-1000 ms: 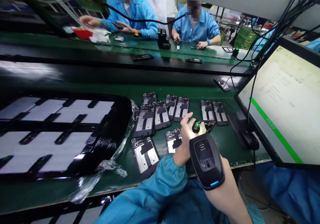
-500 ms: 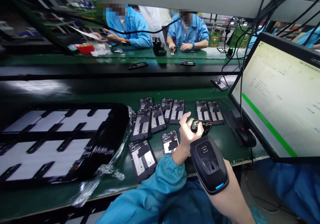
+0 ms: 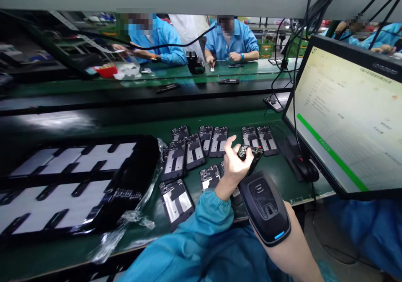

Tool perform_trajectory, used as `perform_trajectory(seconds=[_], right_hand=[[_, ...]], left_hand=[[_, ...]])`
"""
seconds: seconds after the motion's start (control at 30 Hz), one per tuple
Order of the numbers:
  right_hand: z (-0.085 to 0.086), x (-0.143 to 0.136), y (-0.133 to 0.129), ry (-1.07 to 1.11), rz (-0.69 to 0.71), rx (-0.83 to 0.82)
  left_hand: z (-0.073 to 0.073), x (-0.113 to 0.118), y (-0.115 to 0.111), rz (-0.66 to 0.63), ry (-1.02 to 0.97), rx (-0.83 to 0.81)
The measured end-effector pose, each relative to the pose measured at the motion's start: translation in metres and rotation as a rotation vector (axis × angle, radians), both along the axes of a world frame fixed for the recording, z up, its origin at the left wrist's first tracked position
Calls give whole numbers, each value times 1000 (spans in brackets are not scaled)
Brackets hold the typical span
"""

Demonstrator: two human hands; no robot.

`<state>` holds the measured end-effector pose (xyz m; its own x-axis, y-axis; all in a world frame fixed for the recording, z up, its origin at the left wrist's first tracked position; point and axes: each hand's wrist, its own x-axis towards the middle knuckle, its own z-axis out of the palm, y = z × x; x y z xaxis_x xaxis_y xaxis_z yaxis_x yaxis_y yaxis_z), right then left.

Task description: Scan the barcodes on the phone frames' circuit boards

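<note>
Left fingers (image 3: 249, 156) pinch one end of a phone (image 3: 256, 155).

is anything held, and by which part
The left hand holds an opened phone by its circuit-board end; a black device hides the right hand; its hold cannot be told.

- Head-worn camera: looks out from the left of the monitor (image 3: 345, 118).
- Faces forward and down, past the monitor's left side.
- Near enough that the view's edge crops the monitor.
</note>
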<state>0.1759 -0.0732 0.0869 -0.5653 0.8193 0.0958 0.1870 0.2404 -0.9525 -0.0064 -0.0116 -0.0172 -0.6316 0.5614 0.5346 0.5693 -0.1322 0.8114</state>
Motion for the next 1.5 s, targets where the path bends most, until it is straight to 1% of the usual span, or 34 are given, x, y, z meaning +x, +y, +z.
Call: perform_trajectory(seconds=[0.13,0.27,0.4,0.53,0.63,0.7,0.8,1.0,1.13,1.27,1.33,1.4,1.43,1.5], right_hand=[[2,4,1,-20,16,-23],[-2,6,0,17,-15,-31],[-10,5,-1,19,-49,-44],[-10,3,0,30,-46,-51],[-8,0,4,26,-29,-52],[-9,-2,6,13,-5,-66],[-17,-5,9,10,2,-72],[-34,-7,11,-15,-15,-50],[-36,-10,10,10,-37,-30],[-37,-9,3,50,-35,-46],[-44,-3,3,60,-66,-83],[-58,7,11,36,-153,-133],[-67,13,18,11,-215,-153],[-88,26,36,-2,-331,-202]], left_hand=[[1,3,0,34,22,-61],[-1,3,1,46,112,-57],[-2,1,3,61,227,-1],[2,-1,3,7,306,85],[5,0,2,-3,305,109],[7,1,1,1,288,82],[7,3,0,14,278,54],[7,1,-1,14,309,75],[8,1,-2,-15,356,130],[11,0,-5,2,375,157],[12,0,-3,8,329,105],[8,5,5,4,210,6],[4,10,11,-9,127,-42],[-9,26,23,-71,-53,-123]])
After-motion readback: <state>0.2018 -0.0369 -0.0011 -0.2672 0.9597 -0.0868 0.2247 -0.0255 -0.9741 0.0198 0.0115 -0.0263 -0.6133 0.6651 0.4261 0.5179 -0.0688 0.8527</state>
